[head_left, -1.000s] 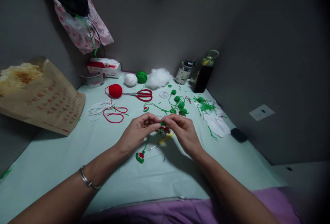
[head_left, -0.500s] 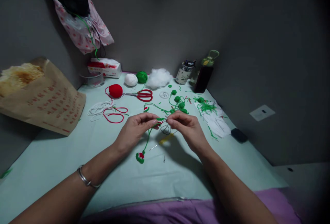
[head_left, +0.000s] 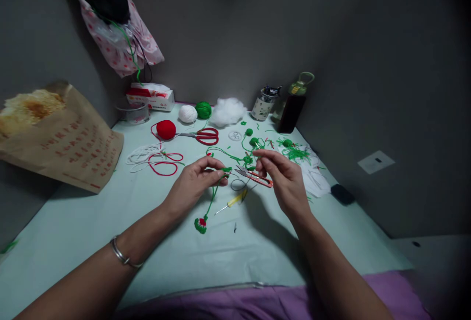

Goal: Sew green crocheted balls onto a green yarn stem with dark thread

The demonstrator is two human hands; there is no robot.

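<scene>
Head view: small green crochet piece [head_left: 227, 169]

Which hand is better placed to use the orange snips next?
Probably the right hand, beside the handles of the orange snips; the left hand, near the blades, holds the green yarn piece.

Two bare forearms [head_left: 91, 266], slim silver-coloured bangle [head_left: 117, 251] around the left one, shiny curved band, small knob [head_left: 127, 261]
</scene>
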